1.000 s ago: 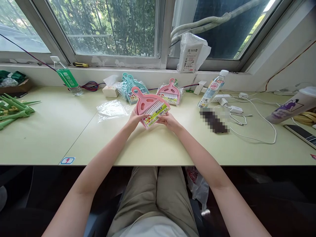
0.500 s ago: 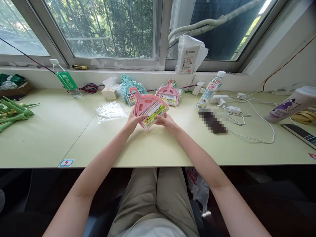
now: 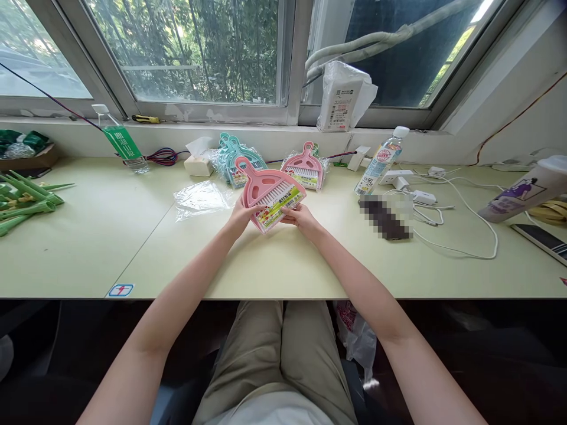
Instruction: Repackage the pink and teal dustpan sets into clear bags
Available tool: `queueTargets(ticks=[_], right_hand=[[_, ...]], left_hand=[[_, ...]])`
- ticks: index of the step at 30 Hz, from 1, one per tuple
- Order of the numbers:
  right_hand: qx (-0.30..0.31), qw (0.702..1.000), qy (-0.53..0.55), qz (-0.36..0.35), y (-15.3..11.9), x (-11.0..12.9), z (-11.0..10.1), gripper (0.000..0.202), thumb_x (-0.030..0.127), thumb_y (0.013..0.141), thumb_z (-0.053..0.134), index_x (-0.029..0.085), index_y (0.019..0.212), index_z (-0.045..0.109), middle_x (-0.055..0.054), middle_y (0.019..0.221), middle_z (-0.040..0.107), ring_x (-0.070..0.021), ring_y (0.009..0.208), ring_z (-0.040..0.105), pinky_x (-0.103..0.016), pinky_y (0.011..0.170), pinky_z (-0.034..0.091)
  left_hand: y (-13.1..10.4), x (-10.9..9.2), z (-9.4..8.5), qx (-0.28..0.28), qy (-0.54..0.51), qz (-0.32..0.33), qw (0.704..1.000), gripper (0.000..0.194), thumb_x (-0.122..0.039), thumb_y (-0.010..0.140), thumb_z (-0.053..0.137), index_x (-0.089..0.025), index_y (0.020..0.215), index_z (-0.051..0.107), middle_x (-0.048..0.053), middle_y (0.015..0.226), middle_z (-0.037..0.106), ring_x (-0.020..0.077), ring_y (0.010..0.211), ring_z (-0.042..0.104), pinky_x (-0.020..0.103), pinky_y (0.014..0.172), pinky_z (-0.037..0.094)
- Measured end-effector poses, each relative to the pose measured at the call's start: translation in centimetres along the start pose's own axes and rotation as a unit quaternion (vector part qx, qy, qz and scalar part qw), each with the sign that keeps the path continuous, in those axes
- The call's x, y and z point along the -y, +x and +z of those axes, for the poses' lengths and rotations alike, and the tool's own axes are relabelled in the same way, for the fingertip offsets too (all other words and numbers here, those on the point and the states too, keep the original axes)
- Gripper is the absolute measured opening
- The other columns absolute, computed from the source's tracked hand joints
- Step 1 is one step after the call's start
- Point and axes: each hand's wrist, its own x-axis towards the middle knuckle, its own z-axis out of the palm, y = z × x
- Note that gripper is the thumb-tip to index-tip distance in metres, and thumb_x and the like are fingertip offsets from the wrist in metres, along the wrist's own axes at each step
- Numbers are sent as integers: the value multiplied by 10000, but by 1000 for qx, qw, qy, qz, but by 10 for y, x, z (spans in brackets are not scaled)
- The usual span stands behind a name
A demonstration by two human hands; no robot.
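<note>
A pink dustpan and brush set [image 3: 270, 195] with a green and yellow label is held above the table, its handle pointing up and left. My left hand [image 3: 241, 217] grips its left edge, thumb on the front. On the lower right edge, my right hand [image 3: 302, 217] closes on the label's end. Behind it lie teal dustpan sets [image 3: 237, 158] in clear wrap and another pink set [image 3: 306, 168] in clear wrap. A flat clear plastic bag [image 3: 201, 199] rests on the table left of my left hand.
At the left are green stalks [image 3: 29, 200] and a green-labelled bottle [image 3: 124, 144]. A tissue pack [image 3: 198, 165] stands by the wall. To the right are a clear bottle [image 3: 381, 159], a blurred dark object [image 3: 385, 218], white chargers and cables, and a cup [image 3: 522, 189].
The view has shifted slightly, so everything sits a little further right. Both hands keep the same hold on the pink set.
</note>
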Motion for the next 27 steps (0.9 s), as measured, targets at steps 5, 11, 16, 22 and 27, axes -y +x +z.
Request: queueTargets(ticks=[5,11,16,22,27], right_hand=[[-22,999,7,-41,-1,2,-3,337,269,659,862,178,930,685,-46,941,783,-186,803,747,-372,818,647],[-56,997,3,-44,-3,7,-6,322,220,664,858,179,917,664,-40,925,772,-184,781,746,-391,821,654],[-82,996,1,-28,-5,10,-6,256,151,708,820,170,909,663,-37,927,770,-162,760,741,-369,809,660],[-81,997,-8,-13,-6,8,-5,244,130,710,815,164,893,657,-43,926,777,-161,745,742,-374,806,658],[-71,997,-8,-10,-4,6,-4,275,121,686,819,162,906,658,-39,896,780,-161,725,740,-313,704,660]], left_hand=[[5,-1,-7,-50,94,-12,994,626,-669,802,621,-160,1166,637,115,1061,737,222,872,721,307,699,579],[22,-8,-58,-316,377,74,868,450,-467,1003,328,-170,1107,649,122,1135,711,225,1034,664,367,917,515],[23,-7,-91,-306,612,-164,711,459,-318,798,646,-157,1227,638,203,1375,572,406,1318,468,557,1075,345],[23,1,-88,-230,695,-151,665,390,-187,848,441,-123,1140,692,215,1313,621,403,1297,488,637,1116,234],[24,1,-83,-270,684,-128,665,468,-212,878,391,-56,1290,549,250,1232,658,396,1320,482,749,1139,27]])
